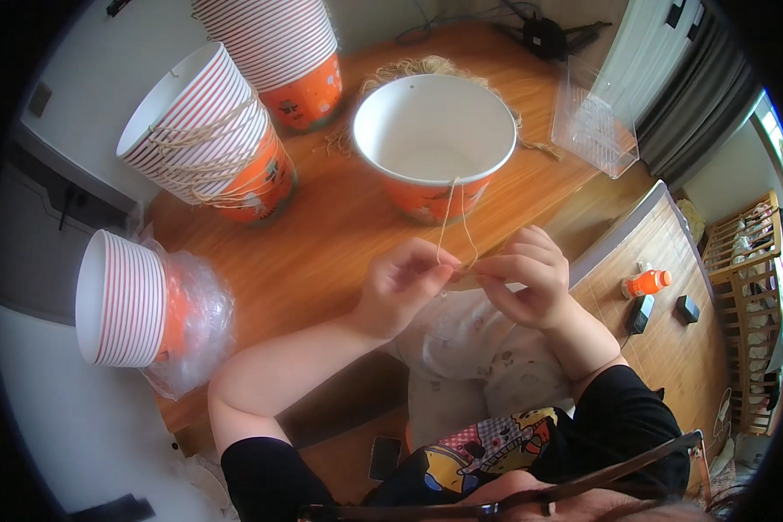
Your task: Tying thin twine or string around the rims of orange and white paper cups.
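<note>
Table (313, 204): smooth, grained wood.
Tub (435, 139): round, tapered, white-lined, standing on it.
Left hand (402, 283): pinching string.
Right hand (531, 274): pinching string too.
String (447, 216): thin, pale, hanging from tub's near rim to both hands.

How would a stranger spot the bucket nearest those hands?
On the wooden table, look beyond the left hand and right hand. A white-and-orange bucket stands there, string running from its near rim to both hands. Unlike the stacked buckets to its left, it stands singly.
</note>
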